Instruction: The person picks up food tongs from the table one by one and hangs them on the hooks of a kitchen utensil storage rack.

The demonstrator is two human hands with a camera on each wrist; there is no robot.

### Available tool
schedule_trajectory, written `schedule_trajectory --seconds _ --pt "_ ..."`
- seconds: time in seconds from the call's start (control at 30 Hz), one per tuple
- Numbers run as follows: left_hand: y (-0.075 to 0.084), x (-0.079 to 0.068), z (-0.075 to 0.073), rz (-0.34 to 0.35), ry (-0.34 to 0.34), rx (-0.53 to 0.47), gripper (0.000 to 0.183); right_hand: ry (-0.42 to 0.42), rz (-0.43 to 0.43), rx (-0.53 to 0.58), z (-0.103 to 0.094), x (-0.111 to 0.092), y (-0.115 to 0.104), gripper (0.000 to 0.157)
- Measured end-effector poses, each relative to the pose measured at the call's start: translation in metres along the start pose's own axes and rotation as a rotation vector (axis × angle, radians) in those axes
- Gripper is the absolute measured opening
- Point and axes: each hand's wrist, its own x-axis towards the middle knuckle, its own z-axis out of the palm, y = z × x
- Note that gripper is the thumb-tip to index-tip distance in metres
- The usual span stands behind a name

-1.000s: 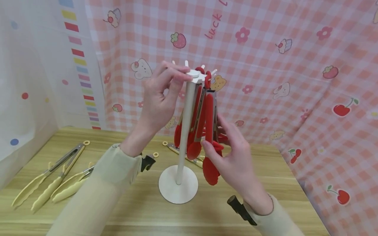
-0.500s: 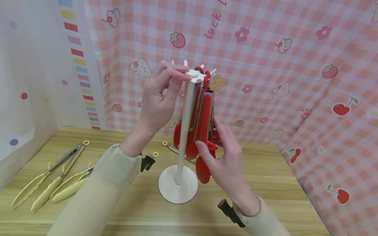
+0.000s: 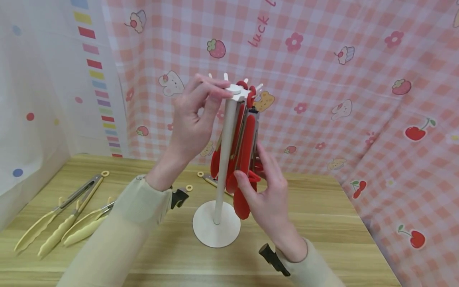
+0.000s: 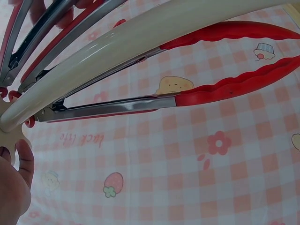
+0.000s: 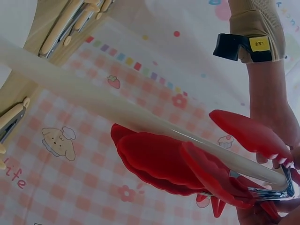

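Observation:
A white utensil stand [image 3: 223,159] rises from a round base, with small hooks around its top. My left hand [image 3: 195,115] pinches the stand's top between thumb and fingers. Several red-tipped metal tongs hang by their loops from the hooks on the right side. My right hand [image 3: 270,195] grips the nearest red tongs [image 3: 246,147] low down, thumb on the near side and fingers behind. In the left wrist view another pair of red tongs [image 4: 211,96] hangs spread beside the pole [image 4: 89,65]. The right wrist view shows red scalloped heads [image 5: 154,159] close to the pole.
Two pairs of yellow tongs [image 3: 68,217] lie at the left of the wooden table [image 3: 305,223], one partly behind the left sleeve. More yellow tongs [image 3: 211,180] lie behind the stand. A pink checked cloth [image 3: 305,79] hangs at the back and right.
My right hand has moved left with the red tongs, bringing their heads nearer the pole. The left hand keeps its hold on the stand's top.

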Motion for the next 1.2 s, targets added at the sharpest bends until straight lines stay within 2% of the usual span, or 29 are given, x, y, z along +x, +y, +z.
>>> schedule_trajectory --seconds 0.73,1.03,1.2 --pt "-0.002 0.000 0.000 0.016 0.004 0.009 0.015 0.018 0.018 -0.022 0.009 -0.005 0.001 0.071" --pt "-0.001 0.000 0.001 0.017 0.007 0.010 0.015 0.058 -0.021 -0.002 0.013 -0.011 0.005 0.069" --pt "-0.002 0.000 0.001 0.018 0.012 0.007 0.014 0.059 -0.013 0.005 0.015 -0.013 0.005 0.070"
